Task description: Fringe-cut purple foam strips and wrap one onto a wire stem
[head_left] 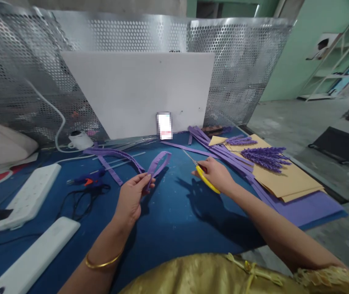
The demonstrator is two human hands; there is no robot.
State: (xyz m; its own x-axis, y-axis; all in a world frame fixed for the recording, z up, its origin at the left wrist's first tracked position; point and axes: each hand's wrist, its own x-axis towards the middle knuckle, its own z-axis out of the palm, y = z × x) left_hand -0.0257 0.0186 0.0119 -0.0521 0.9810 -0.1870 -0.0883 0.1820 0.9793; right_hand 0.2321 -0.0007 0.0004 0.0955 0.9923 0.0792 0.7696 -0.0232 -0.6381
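Between the thumb and fingers of my left hand [133,195] is pinched a purple strip [159,162], bent into a loop that rises above the fingertips. More purple strip [116,153] trails off to the left over the table. My right hand [215,174] is closed around scissors [206,180] with yellow handles, their thin blades pointing up and left, away from the loop. Just beyond the blades lies a loose purple strip [189,148]. A bundle of long purple strips [223,152] rests to the right of that hand.
On the right, purple lavender-like flowers [266,158] lie on tan sheets [287,181] above a purple sheet [312,210]. A blue glue gun [90,178], white power strips [29,196], a cup [81,140] and a cable occupy the left. A phone [164,125] leans against a white board [150,90].
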